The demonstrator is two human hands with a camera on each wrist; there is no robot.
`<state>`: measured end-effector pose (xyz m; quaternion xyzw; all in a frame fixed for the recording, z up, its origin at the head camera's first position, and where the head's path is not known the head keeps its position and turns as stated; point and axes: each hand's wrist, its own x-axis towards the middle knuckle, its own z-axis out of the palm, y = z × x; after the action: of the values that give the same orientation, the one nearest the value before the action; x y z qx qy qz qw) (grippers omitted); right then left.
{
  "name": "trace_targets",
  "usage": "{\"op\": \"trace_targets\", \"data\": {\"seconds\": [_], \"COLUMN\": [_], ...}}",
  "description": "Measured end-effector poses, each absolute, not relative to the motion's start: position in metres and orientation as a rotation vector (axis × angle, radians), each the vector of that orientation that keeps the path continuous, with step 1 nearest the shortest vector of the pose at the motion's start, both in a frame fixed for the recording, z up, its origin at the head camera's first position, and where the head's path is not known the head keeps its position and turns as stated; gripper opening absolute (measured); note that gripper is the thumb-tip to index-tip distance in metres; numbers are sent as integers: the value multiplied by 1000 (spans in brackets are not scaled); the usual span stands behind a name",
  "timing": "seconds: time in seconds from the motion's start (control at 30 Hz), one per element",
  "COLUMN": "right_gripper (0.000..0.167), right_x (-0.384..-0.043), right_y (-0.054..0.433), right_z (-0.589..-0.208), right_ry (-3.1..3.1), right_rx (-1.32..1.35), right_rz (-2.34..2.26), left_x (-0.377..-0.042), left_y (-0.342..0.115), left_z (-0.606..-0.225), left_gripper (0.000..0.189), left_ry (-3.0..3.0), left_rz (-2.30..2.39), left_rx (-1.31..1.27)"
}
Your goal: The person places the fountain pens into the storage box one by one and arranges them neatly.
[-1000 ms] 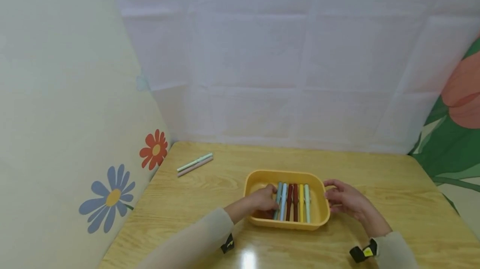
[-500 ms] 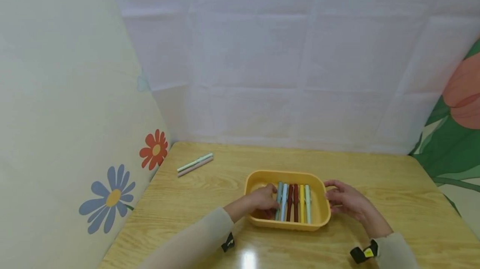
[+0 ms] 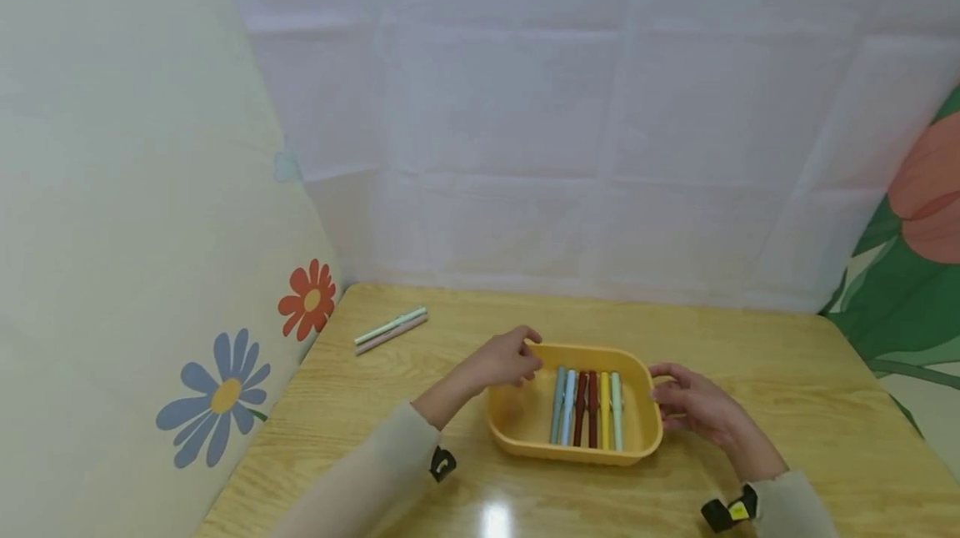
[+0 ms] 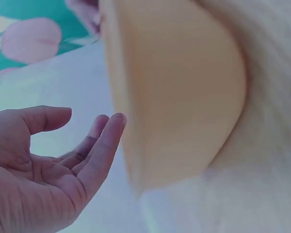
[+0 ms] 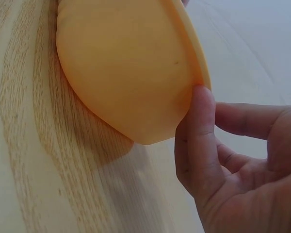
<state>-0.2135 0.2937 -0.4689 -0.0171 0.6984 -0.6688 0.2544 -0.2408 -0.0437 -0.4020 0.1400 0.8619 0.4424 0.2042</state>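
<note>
A yellow plastic basket (image 3: 573,456) stands on the table, with several pens lying side by side in its middle and right part. From left to right they are a grey-blue pen (image 3: 557,406), a light blue pen (image 3: 568,409), two dark red pens (image 3: 593,410), a yellow pen (image 3: 605,410) and a mint green pen (image 3: 617,413). My left hand (image 3: 501,360) hovers at the basket's back left corner, fingers loosely bent, holding nothing. At the opposite end, my right hand (image 3: 699,406) grips the basket's right rim; in the right wrist view its fingertips (image 5: 202,99) press against the wall below the rim.
At the table's back left lie a pale green pen (image 3: 390,324) and a pinkish pen (image 3: 392,334), close together. White cloth (image 3: 525,146) hangs behind the wooden table (image 3: 420,404), and flower-printed sheets line both sides.
My left hand has lifted from beside the grey-blue pen inside the basket, moving up and back to the left rim without a pen. My right hand and the pens have barely shifted.
</note>
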Motion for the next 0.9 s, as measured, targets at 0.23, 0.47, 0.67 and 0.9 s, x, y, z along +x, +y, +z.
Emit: {"op": "trace_targets", "data": {"seconds": [0.23,0.47,0.67,0.9], "right_gripper": [55,56,54,55], "right_x": [-212,-212,-212,-210], "right_y": [292,290,291,290], "right_z": [-470,-469,-468,-466], "right_ry": [1920,1930,1919,1920], "right_rx": [-32,-10,-42,-43], "right_rz": [-1801,-1797,-1803,-1806], "left_x": [-248,-253,-255,-259], "left_y": [-76,-109,-138,-169], "left_z": [-387,-391,-403,-425], "left_gripper": [40,49,55,61], "left_ry": [2665,2915,3079,3153], "left_rz": [1132,983,693,320], "left_rx": [513,421,339,269]}}
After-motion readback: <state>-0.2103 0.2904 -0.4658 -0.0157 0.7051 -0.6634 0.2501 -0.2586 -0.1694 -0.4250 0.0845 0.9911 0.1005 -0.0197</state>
